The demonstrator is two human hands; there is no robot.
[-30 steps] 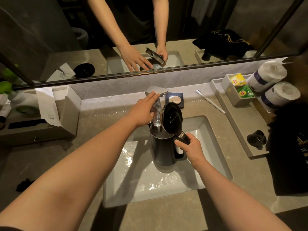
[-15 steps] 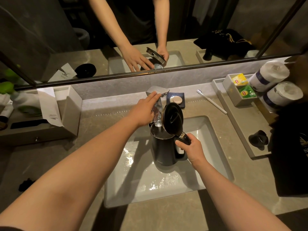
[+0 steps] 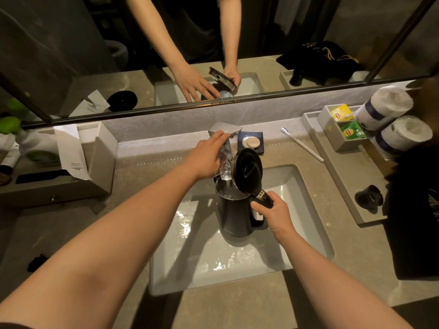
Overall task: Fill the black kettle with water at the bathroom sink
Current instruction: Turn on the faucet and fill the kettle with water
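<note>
Filling was under way. The black kettle (image 3: 234,216) stood upright in the sink (image 3: 306,198), toward the basin's twelve o'clock end, directly beneath the faucet (image 3: 225,148), and a stream of water (image 3: 225,173) ran from the spout into its open mouth. The lid (image 3: 247,172) was tipped up at the kettle's two o'clock side, clear of the stream.

The right hand (image 3: 276,216) was wrapped around the handle at the kettle's three o'clock — fingers curled shut on it, steadying the body. The left hand (image 3: 206,155) lay flat-fingered over the faucet lever at the kettle's eleven o'clock, fingers extended and resting on top, not clenched.

Water glinted inside the rim, though how high the level stood could not be read from this angle. By my reckoning the opening and positioning were done — what was left was to let it fill enough, shut the tap off with that left hand, close the lid and lift the kettle out. Splashes already dotted the basin floor around six o'clock.
</note>
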